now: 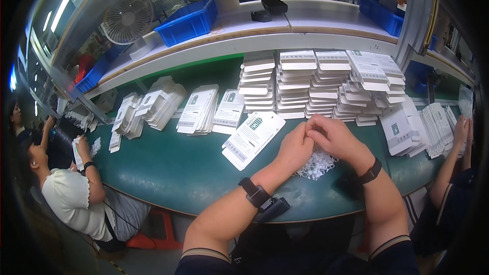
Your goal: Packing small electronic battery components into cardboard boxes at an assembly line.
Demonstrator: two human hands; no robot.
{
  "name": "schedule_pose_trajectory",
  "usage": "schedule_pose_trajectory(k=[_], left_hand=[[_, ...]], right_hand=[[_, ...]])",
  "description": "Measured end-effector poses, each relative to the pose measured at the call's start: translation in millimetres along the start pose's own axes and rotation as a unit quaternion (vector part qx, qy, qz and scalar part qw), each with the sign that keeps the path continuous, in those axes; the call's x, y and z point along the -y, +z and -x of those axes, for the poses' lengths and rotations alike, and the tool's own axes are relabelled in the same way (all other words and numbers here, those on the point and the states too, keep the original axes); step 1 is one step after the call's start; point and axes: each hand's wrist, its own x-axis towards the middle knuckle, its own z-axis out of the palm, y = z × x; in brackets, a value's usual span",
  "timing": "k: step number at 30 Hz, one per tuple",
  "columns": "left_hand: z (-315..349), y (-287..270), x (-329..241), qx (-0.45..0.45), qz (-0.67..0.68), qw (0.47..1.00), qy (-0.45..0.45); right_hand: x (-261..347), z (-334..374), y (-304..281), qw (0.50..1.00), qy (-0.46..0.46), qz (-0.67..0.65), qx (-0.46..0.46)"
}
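My left hand (pixel 294 148) and my right hand (pixel 330 131) meet above the green table, fingertips together and closed. Whatever is pinched between them is hidden by the fingers. Just below the hands lies a loose heap of small white and clear loop-like pieces (pixel 318 167), partly covered by my left hand and wrist. A flat white carton (pixel 253 140) with green and grey print rests at a slant beside my left hand, its hang-tab end pointing away from me. Dark bands with small devices sit on both wrists.
Tall stacks of flat white cartons (pixel 293 84) stand behind my hands, with smaller leaning bundles (pixel 198 109) leftward and more cartons (pixel 402 129) rightward. A raised shelf (pixel 326 17) carries a blue bin (pixel 188 24) and a fan (pixel 128 20). People work at both sides.
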Motion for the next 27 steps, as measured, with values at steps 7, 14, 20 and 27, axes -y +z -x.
schedule_pose_trajectory(k=[7,14,20,27], left_hand=[[-0.3,0.5,-3.1,-0.004,0.002,1.0,0.007],[-1.6,2.2,-3.2,-0.014,0.0,0.999,0.031],[-1.8,3.7,-1.9,-0.023,-0.01,0.998,0.051],[-1.2,3.0,-6.0,-0.032,-0.033,0.998,0.041]], right_hand=[[-0.2,0.0,0.4,1.0,0.001,0.01,-0.006],[2.9,-0.3,1.2,1.0,0.003,0.004,-0.018],[3.8,1.1,3.0,0.999,0.009,0.027,-0.03],[4.5,-0.6,3.8,0.999,0.022,-0.003,-0.024]])
